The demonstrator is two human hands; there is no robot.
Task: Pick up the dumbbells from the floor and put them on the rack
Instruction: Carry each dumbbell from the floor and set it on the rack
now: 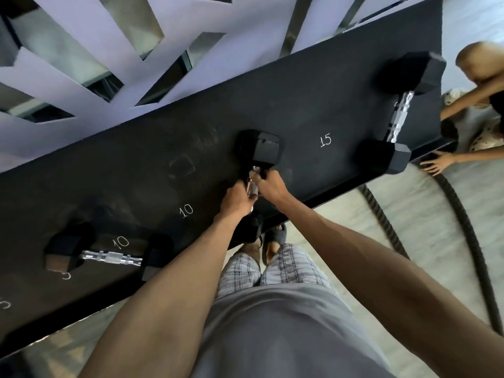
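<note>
A black hex dumbbell [260, 148] with a chrome handle lies across the front part of the black rack shelf [313, 110]. Its far head sits on the shelf and its near head pokes over the front edge, partly hidden under my wrists. My left hand [237, 197] and my right hand [270, 184] both grip its chrome handle, side by side. A second dumbbell [399, 115] rests at the shelf's right end, and a third dumbbell [109, 257] lies at the left, near a chalked "10".
Chalk numbers "10" and "15" mark the shelf. Another person [480, 85] crouches at the right end, one hand [436, 163] on the floor by the rack corner. A thick battle rope [463, 214] curves over the pale floor. A cut-out wall panel [81, 50] stands behind the rack.
</note>
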